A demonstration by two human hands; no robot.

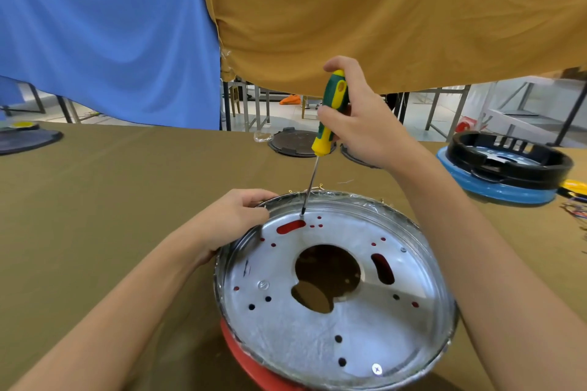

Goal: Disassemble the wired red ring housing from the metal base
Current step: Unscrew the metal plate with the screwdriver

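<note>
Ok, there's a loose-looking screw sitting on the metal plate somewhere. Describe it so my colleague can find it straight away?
Start at the round metal base in front of the person, on the olive table cloth. Follow its floor to the near edge, right of centre: the screw sits there. Among the dark round holes nearby, it is the only bright silver disc with a cross slot.

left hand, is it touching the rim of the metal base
Touching. The head view shows the left hand with its fingers curled over the far-left rim of the metal base, no gap visible.

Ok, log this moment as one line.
right hand: grips screwdriver, tip on metal base | left hand: holds base rim | red ring housing: underneath
</note>
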